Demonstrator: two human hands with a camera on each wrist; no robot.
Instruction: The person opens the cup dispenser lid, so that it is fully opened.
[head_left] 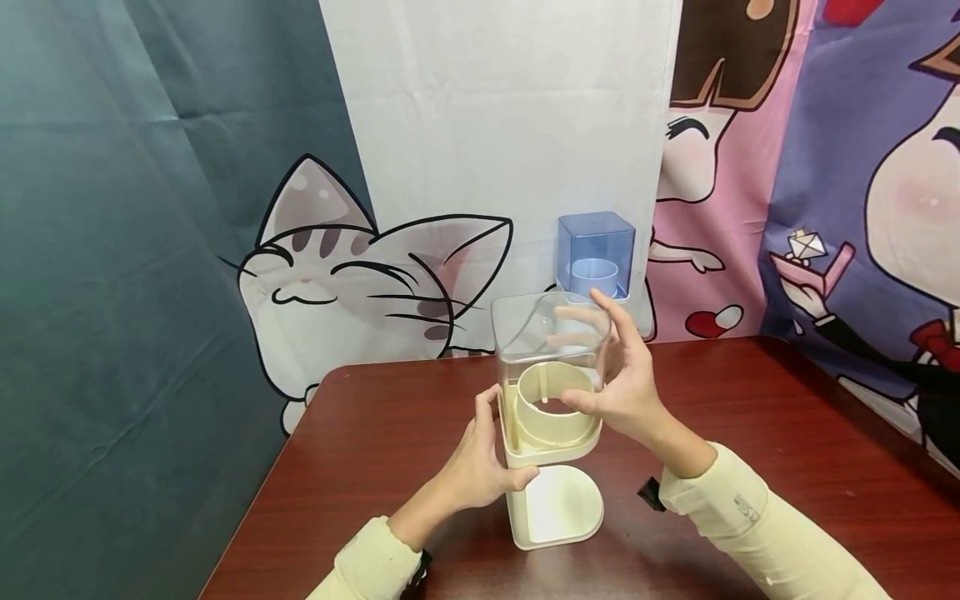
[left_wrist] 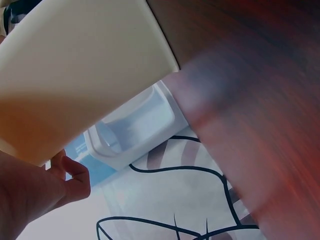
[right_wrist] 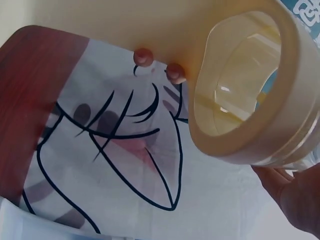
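A cream dispenser stand (head_left: 517, 517) with a rounded base plate (head_left: 566, 504) is upright at the table's front middle. On its upper part sits a clear square-sided container (head_left: 517, 333), through which a cream ring (head_left: 558, 425) shows. My left hand (head_left: 476, 471) grips the stand's left side, thumb in front and fingers behind; its fingertips (right_wrist: 175, 74) show at the stand's edge in the right wrist view. My right hand (head_left: 626, 387) holds the container's right side, its fingers seen through the clear wall, thumb towards the front. Whether the base bears fully on the table is unclear.
A similar dispenser with a blue see-through container (head_left: 596, 237) stands at the back, partly hidden behind the clear one. The dark red table (head_left: 397, 433) reaches to a cartoon-printed cloth (head_left: 450, 108). Black straps sit at both wrists.
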